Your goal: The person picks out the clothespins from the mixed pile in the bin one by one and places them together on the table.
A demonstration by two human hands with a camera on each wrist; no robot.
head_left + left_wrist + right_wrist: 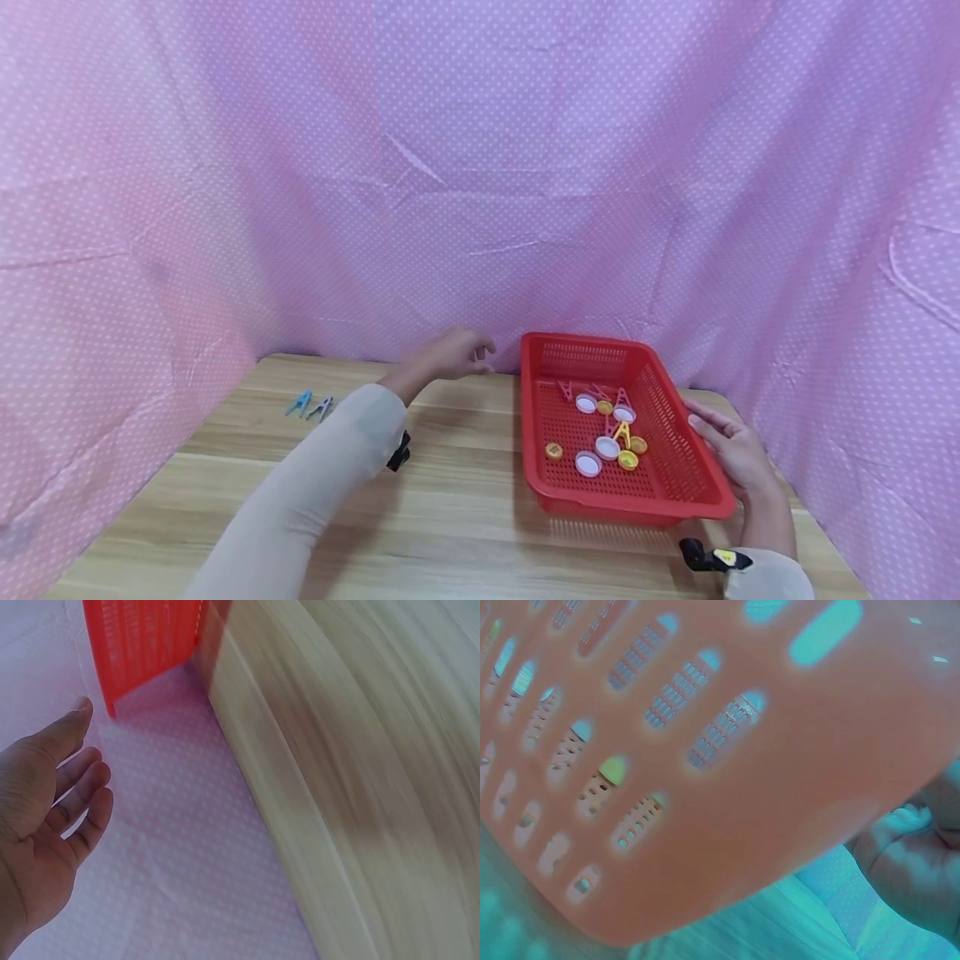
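A red plastic basket (547, 492) with slotted walls is on the right of the table, a shadow under its near edge. Bottle caps (588, 464) in white and yellow lie inside it, along with a yellow clothespin (622, 433) and pink clothespins (621, 398). My right hand (731, 454) grips the basket's right rim, thumb by the rim; in the right wrist view the slotted wall hides part of the hand (915, 862). To the left of the basket, my left hand (456, 353) hovers empty near the table's far edge, fingers loosely bent and apart from the rim.
Toward the back left of the wooden table (442, 517) lie a blue clothespin (299, 403) and a grey one (321, 407), close to my left forearm. A pink dotted cloth (480, 208) hangs behind the table and along both sides.
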